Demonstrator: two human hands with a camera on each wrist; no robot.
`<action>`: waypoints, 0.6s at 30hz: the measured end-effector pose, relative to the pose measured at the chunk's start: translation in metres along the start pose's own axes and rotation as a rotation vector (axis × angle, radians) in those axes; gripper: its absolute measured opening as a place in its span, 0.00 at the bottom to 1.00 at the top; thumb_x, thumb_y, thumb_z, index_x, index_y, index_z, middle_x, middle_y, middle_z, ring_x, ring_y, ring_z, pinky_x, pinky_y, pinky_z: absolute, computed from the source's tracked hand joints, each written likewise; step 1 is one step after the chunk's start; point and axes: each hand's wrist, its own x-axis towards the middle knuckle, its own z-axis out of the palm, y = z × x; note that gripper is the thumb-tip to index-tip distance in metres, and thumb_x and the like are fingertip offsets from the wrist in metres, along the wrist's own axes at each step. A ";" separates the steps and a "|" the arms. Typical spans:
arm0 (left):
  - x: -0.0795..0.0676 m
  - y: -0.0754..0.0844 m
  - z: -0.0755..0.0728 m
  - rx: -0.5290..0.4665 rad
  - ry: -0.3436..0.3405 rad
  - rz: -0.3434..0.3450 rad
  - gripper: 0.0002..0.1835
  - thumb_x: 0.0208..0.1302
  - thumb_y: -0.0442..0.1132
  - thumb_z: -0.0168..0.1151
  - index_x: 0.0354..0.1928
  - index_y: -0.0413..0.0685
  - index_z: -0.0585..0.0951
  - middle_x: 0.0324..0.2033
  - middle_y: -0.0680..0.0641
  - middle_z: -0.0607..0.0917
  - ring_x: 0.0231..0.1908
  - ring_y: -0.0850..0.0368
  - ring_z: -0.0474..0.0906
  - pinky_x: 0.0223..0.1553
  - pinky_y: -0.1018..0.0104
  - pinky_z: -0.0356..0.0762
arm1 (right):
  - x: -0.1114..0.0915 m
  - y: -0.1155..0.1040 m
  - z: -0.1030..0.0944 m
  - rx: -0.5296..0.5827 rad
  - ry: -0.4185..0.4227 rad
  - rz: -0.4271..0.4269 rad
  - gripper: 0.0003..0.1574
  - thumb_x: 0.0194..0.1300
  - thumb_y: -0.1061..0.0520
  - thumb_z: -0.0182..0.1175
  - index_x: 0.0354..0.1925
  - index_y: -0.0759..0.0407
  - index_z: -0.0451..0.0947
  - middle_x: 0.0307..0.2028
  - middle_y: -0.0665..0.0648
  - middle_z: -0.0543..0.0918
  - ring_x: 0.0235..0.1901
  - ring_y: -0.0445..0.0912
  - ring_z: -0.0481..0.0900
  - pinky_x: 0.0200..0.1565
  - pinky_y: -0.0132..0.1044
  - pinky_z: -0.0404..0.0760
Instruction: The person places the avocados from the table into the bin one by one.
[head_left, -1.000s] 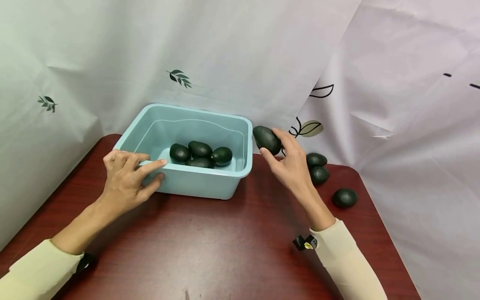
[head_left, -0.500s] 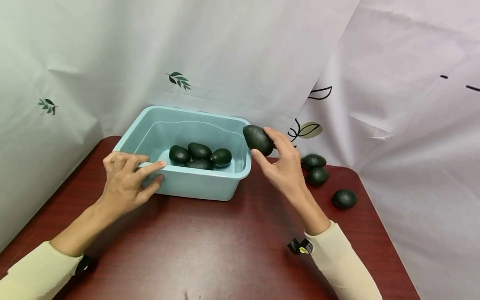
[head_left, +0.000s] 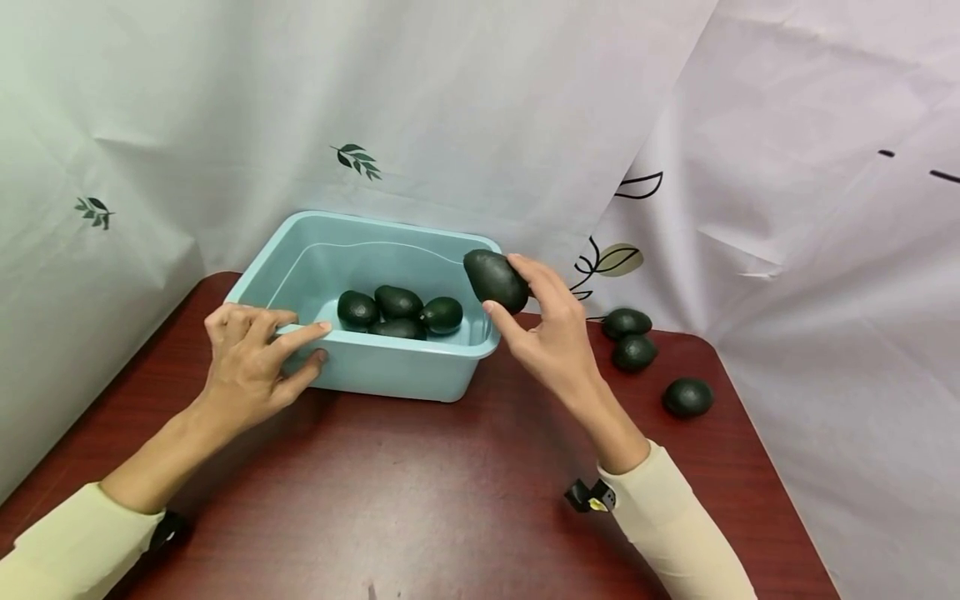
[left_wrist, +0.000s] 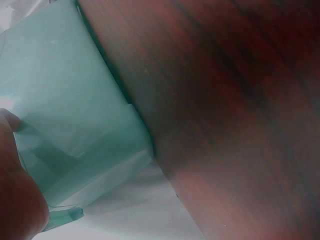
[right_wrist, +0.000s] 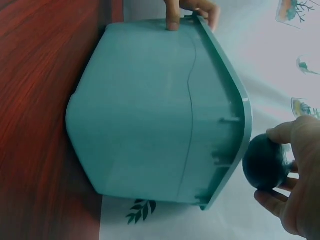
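In the head view my right hand grips a dark green avocado at the right rim of a light blue plastic tub. The right wrist view shows that avocado between thumb and fingers, beside the rim and above the table. My left hand holds the tub's front rim near its left corner, fingers over the edge and thumb against the outer wall. Several avocados lie together on the tub's floor. In the left wrist view, part of the left hand shows against the tub wall.
Three more avocados sit on the right of the reddish-brown wooden table: two touching and one apart. A white curtain with leaf prints hangs right behind the tub and along both sides.
My right hand has carried the avocado leftward, from just outside the tub's right rim to over it. The left hand and the tub stay in place.
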 end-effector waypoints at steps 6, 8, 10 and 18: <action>-0.001 0.000 0.001 -0.002 0.004 -0.004 0.15 0.83 0.54 0.59 0.54 0.56 0.89 0.38 0.34 0.80 0.42 0.32 0.68 0.56 0.31 0.52 | -0.001 -0.005 0.011 0.012 -0.026 -0.039 0.38 0.71 0.56 0.79 0.74 0.63 0.81 0.69 0.64 0.86 0.71 0.55 0.84 0.71 0.48 0.85; -0.001 0.000 0.001 -0.002 0.006 -0.005 0.15 0.83 0.54 0.60 0.53 0.56 0.89 0.38 0.34 0.80 0.42 0.32 0.68 0.56 0.31 0.52 | -0.001 -0.007 0.014 0.021 -0.035 -0.047 0.38 0.71 0.56 0.79 0.74 0.63 0.81 0.69 0.64 0.87 0.71 0.56 0.84 0.71 0.49 0.85; -0.001 0.000 0.001 -0.003 0.007 -0.005 0.15 0.83 0.54 0.60 0.53 0.55 0.89 0.38 0.34 0.80 0.42 0.32 0.68 0.56 0.31 0.52 | -0.001 -0.008 0.017 0.030 -0.044 -0.053 0.39 0.71 0.56 0.80 0.75 0.63 0.80 0.69 0.63 0.87 0.70 0.55 0.85 0.71 0.49 0.85; 0.000 0.001 0.001 -0.006 0.001 -0.001 0.15 0.84 0.54 0.59 0.54 0.56 0.89 0.38 0.34 0.80 0.42 0.32 0.67 0.56 0.30 0.52 | -0.002 -0.011 0.025 0.031 -0.088 -0.063 0.38 0.70 0.57 0.80 0.74 0.62 0.81 0.70 0.63 0.86 0.71 0.55 0.84 0.67 0.49 0.87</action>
